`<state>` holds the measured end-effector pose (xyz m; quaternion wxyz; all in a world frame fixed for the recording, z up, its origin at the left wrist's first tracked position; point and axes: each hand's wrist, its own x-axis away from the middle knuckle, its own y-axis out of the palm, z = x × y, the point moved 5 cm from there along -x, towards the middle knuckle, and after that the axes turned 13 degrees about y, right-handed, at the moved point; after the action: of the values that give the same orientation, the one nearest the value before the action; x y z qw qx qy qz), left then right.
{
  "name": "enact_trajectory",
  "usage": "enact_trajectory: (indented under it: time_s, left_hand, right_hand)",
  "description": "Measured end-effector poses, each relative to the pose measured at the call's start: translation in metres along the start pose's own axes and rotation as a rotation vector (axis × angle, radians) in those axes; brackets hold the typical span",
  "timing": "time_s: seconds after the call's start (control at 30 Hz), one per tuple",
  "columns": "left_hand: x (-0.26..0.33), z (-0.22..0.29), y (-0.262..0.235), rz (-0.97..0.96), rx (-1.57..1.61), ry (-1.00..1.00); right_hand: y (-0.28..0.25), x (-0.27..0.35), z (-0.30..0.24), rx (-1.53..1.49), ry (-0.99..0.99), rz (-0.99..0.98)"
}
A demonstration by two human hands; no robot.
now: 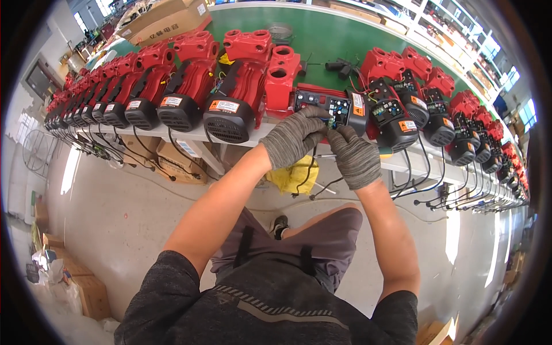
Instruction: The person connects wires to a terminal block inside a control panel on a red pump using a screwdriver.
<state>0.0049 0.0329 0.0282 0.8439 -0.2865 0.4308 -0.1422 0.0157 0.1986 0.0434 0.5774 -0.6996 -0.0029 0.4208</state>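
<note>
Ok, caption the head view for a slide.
Gloved left hand and right hand at the exposed circuit board of a red pump.

Lies crosswise in the upper middle of the frame as a red pump [318, 91], with round ports at the left end and a labelled black fan cover [357, 123] at the right. Has its terminal box open, exposing a circuit board [339, 107]; is partly hidden along the lower edge.
</note>
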Motion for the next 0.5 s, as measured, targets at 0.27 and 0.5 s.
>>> enact_trajectory:
  time_s: [0.27, 0.5]
  left_hand:
    - [-0.001, 0.004, 0.0, -0.024, -0.042, -0.002]
    - [0.001, 0.001, -0.001, -0.017, -0.009, -0.037]
  right_hand:
    - [0.03, 0.011, 0.007, -1.104, 0.632, -0.309]
    - [0.027, 0.032, 0.008, -1.358, 1.085, -0.488]
